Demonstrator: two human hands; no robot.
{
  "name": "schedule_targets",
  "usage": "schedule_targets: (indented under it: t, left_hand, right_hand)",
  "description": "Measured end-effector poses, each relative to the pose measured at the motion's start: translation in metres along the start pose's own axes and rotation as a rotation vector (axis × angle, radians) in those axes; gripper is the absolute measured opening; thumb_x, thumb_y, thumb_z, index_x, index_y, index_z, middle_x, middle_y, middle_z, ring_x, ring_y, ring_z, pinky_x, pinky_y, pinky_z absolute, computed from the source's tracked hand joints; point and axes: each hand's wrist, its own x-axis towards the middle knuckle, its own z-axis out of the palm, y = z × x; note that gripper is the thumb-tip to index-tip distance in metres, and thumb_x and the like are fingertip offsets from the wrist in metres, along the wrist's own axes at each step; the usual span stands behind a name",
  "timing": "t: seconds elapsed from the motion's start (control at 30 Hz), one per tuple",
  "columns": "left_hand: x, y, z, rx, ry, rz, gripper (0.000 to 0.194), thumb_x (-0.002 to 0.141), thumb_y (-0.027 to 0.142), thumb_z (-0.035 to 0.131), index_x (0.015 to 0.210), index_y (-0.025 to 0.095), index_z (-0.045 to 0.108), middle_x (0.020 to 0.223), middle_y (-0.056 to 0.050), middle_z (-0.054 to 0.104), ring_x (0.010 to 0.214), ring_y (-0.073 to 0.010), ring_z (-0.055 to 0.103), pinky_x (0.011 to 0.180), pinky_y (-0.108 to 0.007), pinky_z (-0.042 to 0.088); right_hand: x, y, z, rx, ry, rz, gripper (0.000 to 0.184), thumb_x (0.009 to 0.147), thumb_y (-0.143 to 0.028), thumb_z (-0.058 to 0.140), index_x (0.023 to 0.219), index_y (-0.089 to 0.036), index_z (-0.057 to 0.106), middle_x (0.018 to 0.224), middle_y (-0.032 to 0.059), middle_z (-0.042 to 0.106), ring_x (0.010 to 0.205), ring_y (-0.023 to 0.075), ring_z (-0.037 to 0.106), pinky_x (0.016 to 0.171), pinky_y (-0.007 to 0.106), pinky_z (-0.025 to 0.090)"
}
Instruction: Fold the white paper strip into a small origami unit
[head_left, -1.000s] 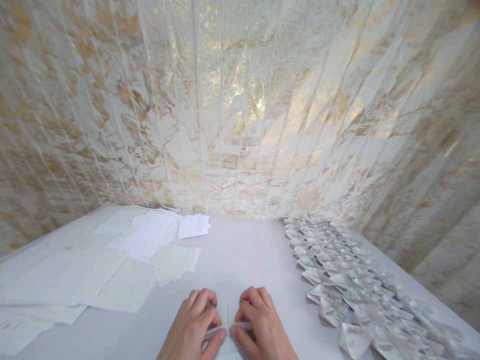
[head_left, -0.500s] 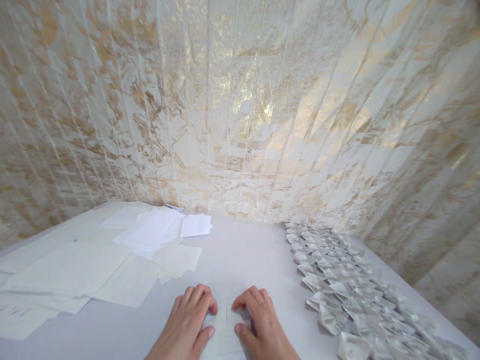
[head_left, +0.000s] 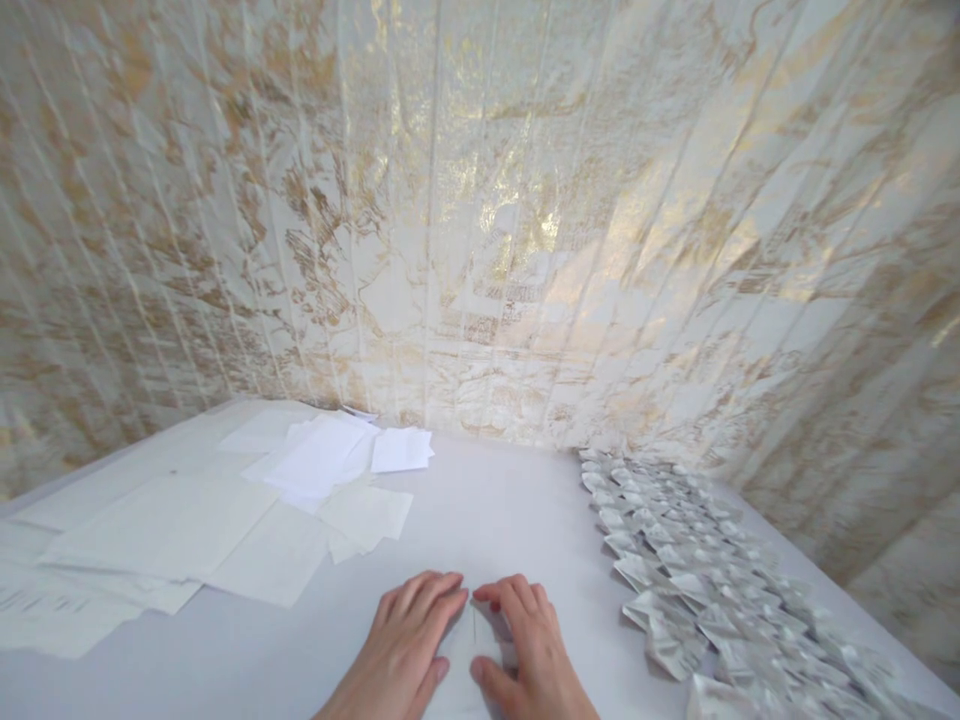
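Observation:
A small white paper (head_left: pixel 471 655) lies on the white table (head_left: pixel 495 510) at the near edge, with a crease running down its middle. My left hand (head_left: pixel 401 650) lies flat on its left half, fingers stretched forward and together. My right hand (head_left: pixel 525 650) presses its right half, fingers slightly curled, thumb on the paper. The fingertips of both hands almost meet above the crease. Much of the paper is hidden under my hands.
Loose white sheets (head_left: pixel 225 520) and smaller squares (head_left: pixel 401 450) are spread over the left of the table. Several folded paper pieces (head_left: pixel 690 580) lie in rows along the right side. A cream and gold curtain (head_left: pixel 480 220) hangs close behind.
My hands let go of the pinched fold and flattened onto the paper, fingertips sliding forward and together. The view shifted slightly right.

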Motion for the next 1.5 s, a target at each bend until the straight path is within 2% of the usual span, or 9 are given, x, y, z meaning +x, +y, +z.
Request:
schedule_targets:
  t: [0.27,0.47,0.67,0.87,1.1,1.17,1.27,1.37,1.5]
  left_hand:
    - [0.003,-0.013,0.006,-0.02,-0.084,0.099,0.065,0.086,0.007,0.043,0.146,0.03,0.034,0.149,-0.003,0.049,0.14,-0.0238,0.035,0.11,-0.042,0.031]
    - [0.008,-0.024,0.015,-0.141,-0.095,0.246,0.073,0.081,0.003,0.043,0.146,0.032,0.029,0.141,-0.006,0.051,0.129,-0.0254,0.044,0.107,-0.039,0.037]
    - [0.004,-0.004,0.004,-0.334,-0.04,0.136,0.093,0.061,-0.01,0.039,0.141,0.037,0.032,0.124,-0.003,0.048,0.114,-0.0183,0.052,0.1,-0.032,0.042]
    - [0.005,0.007,-0.006,-0.416,-0.075,-0.006,0.063,0.068,-0.005,0.043,0.121,0.028,0.055,0.1,0.0,0.054,0.093,-0.0171,0.057,0.084,-0.026,0.044]
    - [0.008,0.023,-0.021,-0.964,0.018,-0.217,0.015,0.082,0.029,0.056,0.094,0.019,0.054,0.088,0.0,0.056,0.086,-0.0191,0.056,0.079,-0.03,0.042]
    - [0.007,0.027,-0.023,-0.974,0.009,-0.242,0.013,0.083,0.031,0.055,0.087,0.021,0.049,0.083,0.002,0.054,0.082,-0.0181,0.055,0.075,-0.029,0.042]
    - [0.004,0.029,-0.019,-0.741,0.049,-0.269,0.02,0.074,0.012,0.053,0.091,0.022,0.048,0.089,0.002,0.054,0.087,-0.0171,0.054,0.082,-0.029,0.041]
    - [0.001,0.026,-0.012,-0.512,0.115,-0.195,0.051,0.059,0.0,0.05,0.103,0.025,0.046,0.105,0.001,0.052,0.097,-0.0176,0.051,0.09,-0.029,0.04]
    - [0.001,0.02,-0.005,-0.271,0.115,-0.058,0.053,0.053,-0.007,0.044,0.095,0.024,0.047,0.106,-0.001,0.051,0.101,-0.02,0.05,0.088,-0.033,0.04]
  right_hand:
    - [0.006,0.024,-0.042,0.004,-0.225,0.016,0.066,0.052,-0.007,0.049,0.114,-0.026,0.063,0.11,0.0052,0.06,0.104,0.0287,0.053,0.091,0.042,0.04]
    - [0.006,0.025,-0.056,0.073,-0.284,0.012,0.066,0.05,-0.003,0.044,0.109,-0.024,0.065,0.111,0.0056,0.058,0.11,0.0264,0.052,0.101,0.044,0.034]
    - [0.006,0.006,-0.071,0.239,-0.416,0.034,0.055,0.061,-0.007,0.051,0.11,-0.028,0.065,0.114,0.0022,0.06,0.112,0.025,0.051,0.103,0.042,0.032]
    - [0.007,0.004,-0.041,0.358,-0.225,0.024,0.014,0.068,-0.031,0.077,0.073,-0.023,0.068,0.085,0.0019,0.065,0.09,0.0253,0.055,0.089,0.039,0.039]
    - [0.001,0.005,-0.013,0.726,-0.045,-0.053,0.038,0.076,-0.058,0.071,0.089,-0.022,0.069,0.084,0.004,0.062,0.08,0.0234,0.056,0.074,0.036,0.044]
    - [-0.001,0.007,-0.011,0.654,0.008,-0.087,0.03,0.082,-0.05,0.067,0.089,-0.021,0.067,0.082,0.0033,0.062,0.077,0.0218,0.057,0.071,0.033,0.045]
    - [-0.002,0.014,-0.013,0.328,0.102,-0.235,0.004,0.087,-0.024,0.057,0.084,-0.022,0.058,0.081,0.002,0.063,0.073,0.0194,0.058,0.068,0.03,0.043]
    - [-0.002,0.019,-0.016,-0.157,0.147,-0.463,0.02,0.073,-0.005,0.053,0.082,-0.023,0.055,0.08,0.002,0.062,0.072,0.0212,0.054,0.069,0.034,0.039]
    - [-0.003,0.018,-0.006,-0.535,0.189,-0.538,0.026,0.062,-0.001,0.052,0.077,-0.023,0.052,0.073,0.0021,0.06,0.071,0.0231,0.049,0.072,0.038,0.036]
